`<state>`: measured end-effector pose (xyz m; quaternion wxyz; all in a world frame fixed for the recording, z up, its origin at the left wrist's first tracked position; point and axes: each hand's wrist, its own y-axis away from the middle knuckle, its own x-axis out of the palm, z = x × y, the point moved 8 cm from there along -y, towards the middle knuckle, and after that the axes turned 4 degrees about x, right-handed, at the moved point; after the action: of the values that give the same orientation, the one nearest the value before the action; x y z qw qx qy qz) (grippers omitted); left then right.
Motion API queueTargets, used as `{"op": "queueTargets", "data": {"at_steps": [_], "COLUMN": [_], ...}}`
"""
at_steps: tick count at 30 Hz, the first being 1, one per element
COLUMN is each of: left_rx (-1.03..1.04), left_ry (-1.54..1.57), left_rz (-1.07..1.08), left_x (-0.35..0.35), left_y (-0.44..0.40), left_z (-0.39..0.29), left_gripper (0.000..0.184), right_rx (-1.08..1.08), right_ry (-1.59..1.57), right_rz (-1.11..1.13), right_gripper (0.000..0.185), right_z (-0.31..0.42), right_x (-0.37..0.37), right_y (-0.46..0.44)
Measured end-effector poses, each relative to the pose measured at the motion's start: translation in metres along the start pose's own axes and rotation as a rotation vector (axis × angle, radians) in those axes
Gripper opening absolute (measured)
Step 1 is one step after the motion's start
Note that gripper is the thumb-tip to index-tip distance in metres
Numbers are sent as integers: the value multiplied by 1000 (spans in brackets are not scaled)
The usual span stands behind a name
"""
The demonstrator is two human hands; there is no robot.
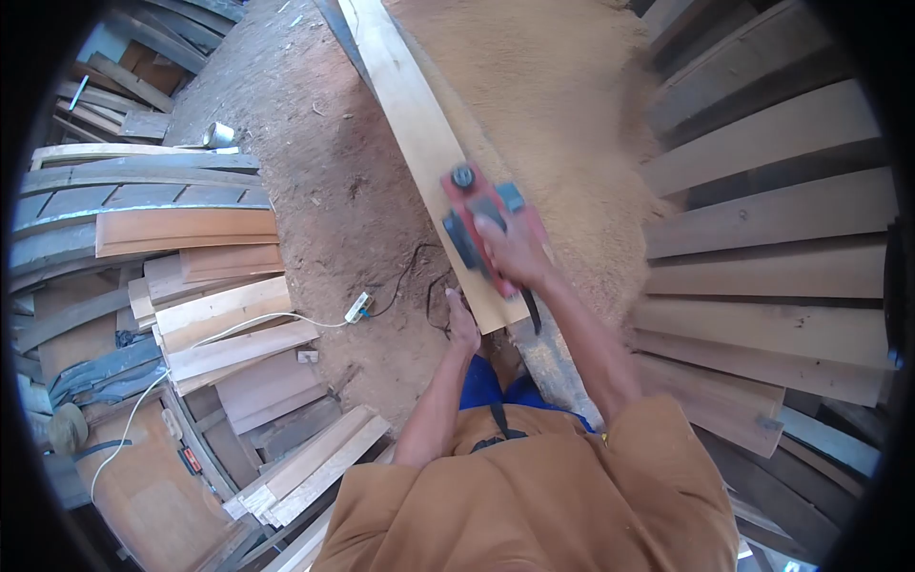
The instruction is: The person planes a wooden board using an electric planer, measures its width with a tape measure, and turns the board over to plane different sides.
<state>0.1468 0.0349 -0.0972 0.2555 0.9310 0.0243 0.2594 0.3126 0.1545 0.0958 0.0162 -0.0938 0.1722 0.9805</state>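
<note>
Dusty ground (572, 105) surrounds the grip, with long planks (772, 267) well off to its right and a power strip (358, 307) to its left. Closed around the handle, the right hand (515, 250) has the red power planer (464, 189) directly beneath it, on a pale board (410, 105) running away ahead. Left of that grip, the left hand (464, 324) is at the board's near edge, its finger closure unclear.

No lettering, brand, number or sign can be read. Any markings on the red electric planer (479, 194), under the right fingers (490, 231), are blurred. The red-and-white patch (192, 461) at the wooden panel (148, 477), well apart from the left fingers (456, 303), is too small to read.
</note>
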Motion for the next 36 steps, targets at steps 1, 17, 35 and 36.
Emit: {"op": "queueTargets", "data": {"at_steps": [1,17,35,36], "left_rx": [-6,58,971,840], "left_ry": [-20,-292,-1660,-1734], "left_rz": [-53,-172,748,899], "left_x": [2,13,188,184], "left_y": [-1,6,27,20], "left_z": [2,-14,-241,-219], "left_gripper": [71,74,32,28], "right_rx": [-46,5,173,239], "right_ry": [76,131,38,18], "right_rz": [-35,-22,295,323], "right_gripper": [43,71,56,54], "right_z": [-11,-5,20,20], "right_x": [-9,-3,-16,-18], "right_y": [31,8,114,132]}}
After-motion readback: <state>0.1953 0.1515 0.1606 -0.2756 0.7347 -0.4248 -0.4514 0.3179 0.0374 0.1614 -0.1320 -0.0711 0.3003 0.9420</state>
